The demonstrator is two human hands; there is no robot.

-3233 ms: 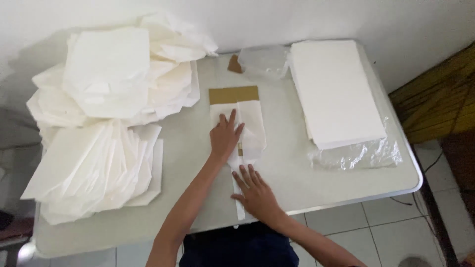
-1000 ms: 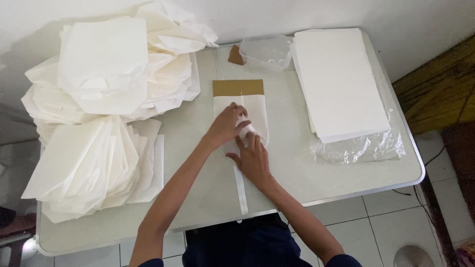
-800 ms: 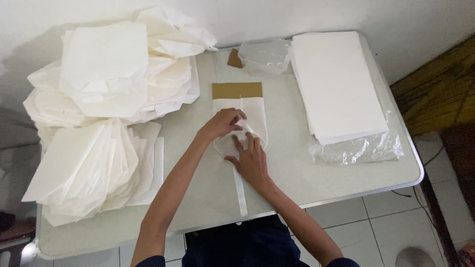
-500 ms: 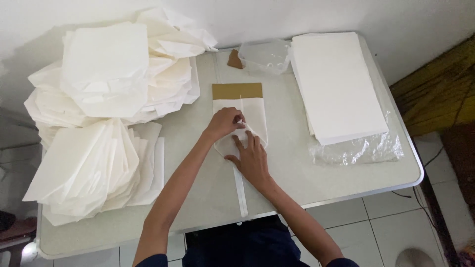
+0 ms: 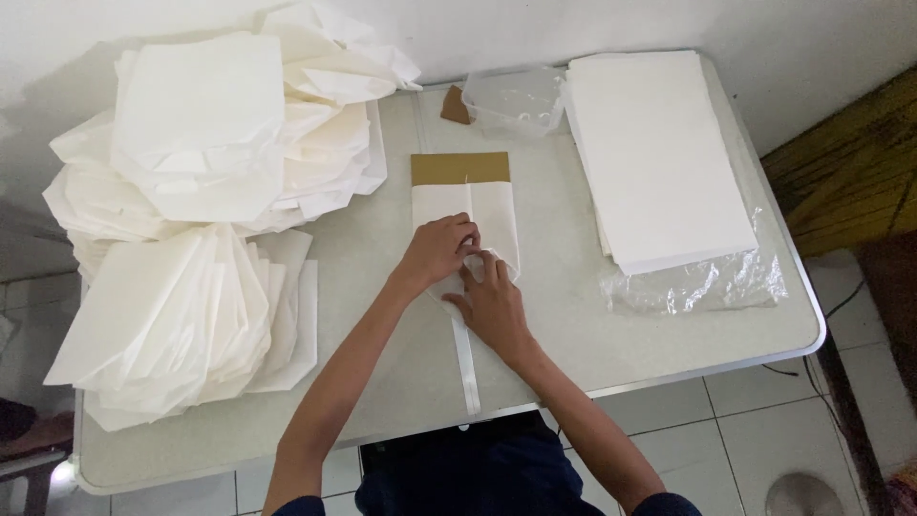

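Observation:
A folded white paper sheet (image 5: 478, 212) lies over a brown cardboard template (image 5: 460, 167) in the middle of the grey table (image 5: 382, 277). My left hand (image 5: 437, 250) curls its fingers over the sheet's lower fold. My right hand (image 5: 492, 304) presses flat on the lower edge just beside it, fingers spread and pointing away from me. A narrow white strip (image 5: 466, 363) runs from under my hands toward the table's front edge.
Large heaps of folded white paper (image 5: 220, 143) and a fanned stack (image 5: 181, 325) fill the left side. A tall stack of flat white sheets (image 5: 654, 153) sits on clear plastic wrap at right. A clear plastic container (image 5: 511, 96) stands at the back.
My hands moved from lying flat and apart on the sheet to meeting at its lower part. The left hand has curled onto the fold; the right has slid up beside it.

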